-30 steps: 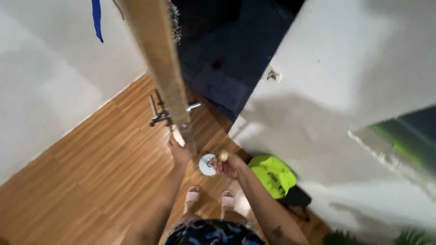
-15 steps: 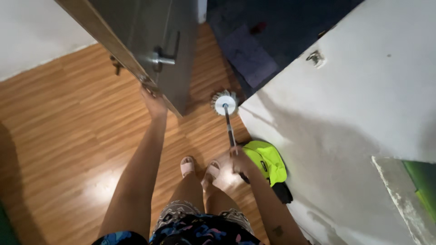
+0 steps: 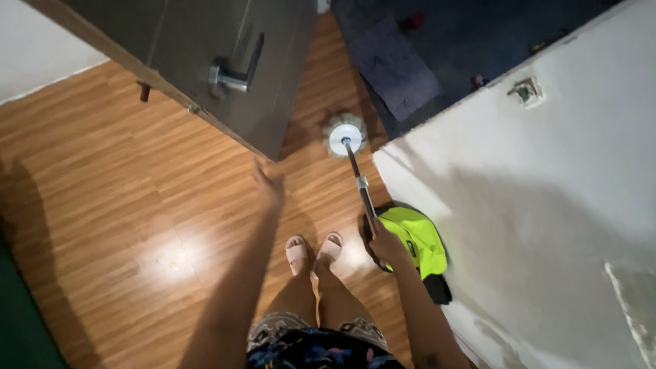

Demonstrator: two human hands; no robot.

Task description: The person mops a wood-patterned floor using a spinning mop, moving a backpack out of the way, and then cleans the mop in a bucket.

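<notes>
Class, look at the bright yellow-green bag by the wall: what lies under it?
Under the yellow-green bag a black thing sticks out at its lower edge, on the wooden floor. How far it runs beneath is covered. The right hand, holding the mop handle, hides the bag's left edge.

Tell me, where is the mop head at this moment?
In the head view, the mop head rests on the wooden floor at upper centre, right of the open door's lower corner, near the white wall.

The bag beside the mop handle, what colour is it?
Bright yellow-green bag, seen in the head view.
</notes>
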